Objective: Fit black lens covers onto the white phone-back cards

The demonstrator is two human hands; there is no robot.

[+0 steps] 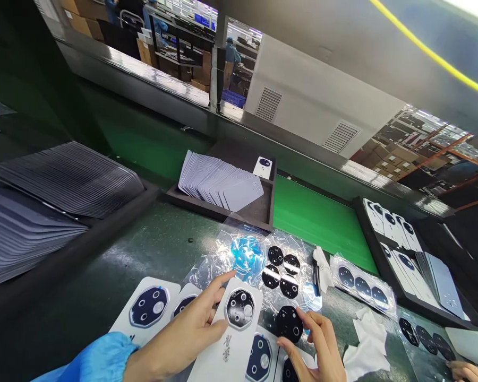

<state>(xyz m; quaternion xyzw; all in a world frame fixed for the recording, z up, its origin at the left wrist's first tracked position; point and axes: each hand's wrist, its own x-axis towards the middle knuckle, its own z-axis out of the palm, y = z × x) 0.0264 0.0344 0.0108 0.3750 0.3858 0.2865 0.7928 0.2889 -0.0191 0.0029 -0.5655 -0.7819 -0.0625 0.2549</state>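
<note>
My left hand (195, 329) is closed around a white phone back panel (233, 329), tilted up toward me, with a dark round camera area near its top. Between the thumb and fingers of my right hand (318, 345) is a black camera lens cover (289, 324) with several holes, just right of that panel. Below my hands more white panels lie on the bench, one on the left (145, 307) and one partly covered (258, 356). Beyond my hands, several loose black lens covers (281, 271) rest on clear plastic film beside crumpled blue film (247, 257).
A black tray (269, 212) with fanned grey panels stands ahead; racks of dark panels (71, 180) are at left. At right are a tray of white panels (406, 254), bagged lens covers (364, 286), white cloths (368, 339) and another person's hand (468, 371). A green belt (318, 217) runs behind.
</note>
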